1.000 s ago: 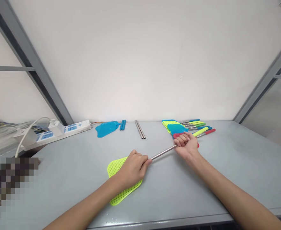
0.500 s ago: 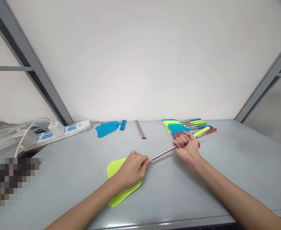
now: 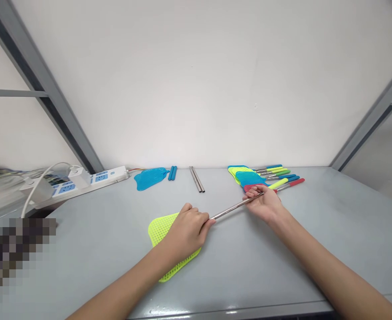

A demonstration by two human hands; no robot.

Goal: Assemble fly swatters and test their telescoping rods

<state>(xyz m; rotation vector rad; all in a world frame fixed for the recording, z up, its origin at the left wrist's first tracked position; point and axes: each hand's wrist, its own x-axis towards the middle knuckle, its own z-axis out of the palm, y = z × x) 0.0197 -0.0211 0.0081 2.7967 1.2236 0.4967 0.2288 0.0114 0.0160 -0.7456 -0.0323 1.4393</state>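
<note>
A yellow-green fly swatter (image 3: 162,229) with a perforated head lies slantwise over the table. My left hand (image 3: 191,226) is closed round its neck, covering part of the head. From there its metal rod (image 3: 231,209) runs up to the right, across the upturned palm of my right hand (image 3: 264,202). The fingers of that hand are loosely curled about the rod, just below the yellow-green grip (image 3: 278,183). Behind my right hand lies a pile of finished-looking swatters, including a blue head (image 3: 249,178) and a red head (image 3: 252,188) partly hidden by my fingers.
Toward the back wall lie blue swatter heads (image 3: 151,178), two blue grips (image 3: 172,173) and two metal rods (image 3: 196,179). A white power strip (image 3: 111,175) with plugs and cables occupies the left side. Grey metal posts (image 3: 62,111) frame the grey table (image 3: 265,275).
My right hand's fingers have loosened from a tight fist, exposing more of the rod. The grip end has shifted slightly left and down, and the swatter head has tilted a little.
</note>
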